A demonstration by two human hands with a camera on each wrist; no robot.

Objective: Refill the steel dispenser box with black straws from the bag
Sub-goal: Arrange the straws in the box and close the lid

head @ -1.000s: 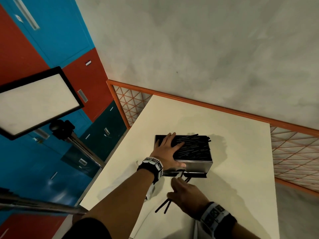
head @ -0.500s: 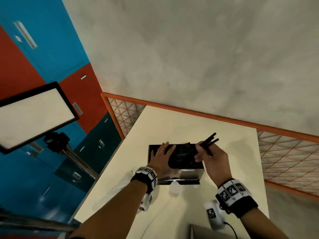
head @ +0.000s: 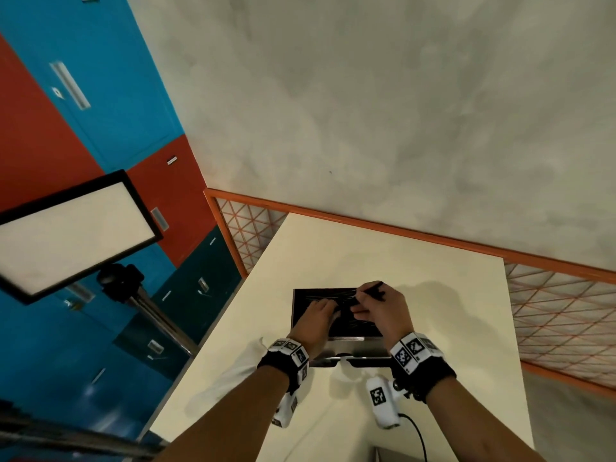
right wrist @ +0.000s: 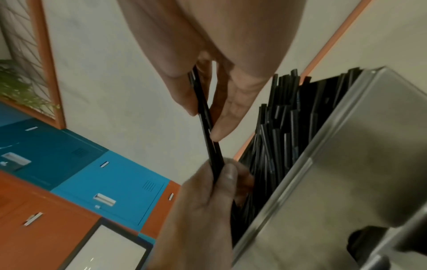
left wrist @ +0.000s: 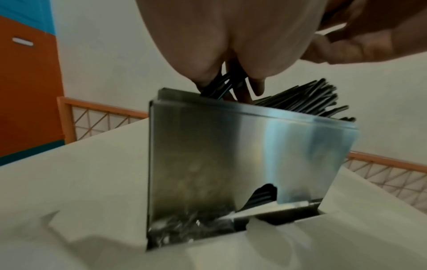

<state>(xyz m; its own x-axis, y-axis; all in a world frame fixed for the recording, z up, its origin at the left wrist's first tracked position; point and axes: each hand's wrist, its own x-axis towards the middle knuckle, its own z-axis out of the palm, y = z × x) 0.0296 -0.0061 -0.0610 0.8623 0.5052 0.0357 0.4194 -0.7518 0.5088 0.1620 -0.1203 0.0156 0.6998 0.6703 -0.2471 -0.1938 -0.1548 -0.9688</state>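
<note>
The steel dispenser box [head: 353, 346] stands on the white table [head: 450, 345], its open top packed with black straws [right wrist: 284, 127]. My right hand [head: 361, 300] is over the box's right half and pinches a few black straws [right wrist: 204, 111] between thumb and fingers. My left hand [head: 333, 310] is over the left half; its fingers [right wrist: 227, 175] grip the other end of the same straws. In the left wrist view the left fingers [left wrist: 242, 91] reach into the top of the box [left wrist: 242, 155]. A clear plastic bag [head: 240, 371] lies left of the box.
An orange-framed mesh rail [head: 400, 231] runs behind and right of the table. A light panel on a stand [head: 73, 235] is at the left, in front of blue and red lockers [head: 100, 95]. A grey object [head: 383, 456] sits at the table's near edge.
My right hand picked straws up from the table in front of the box and carried them over its open top. My left hand went from lying flat on the straws to gripping the held ones.
</note>
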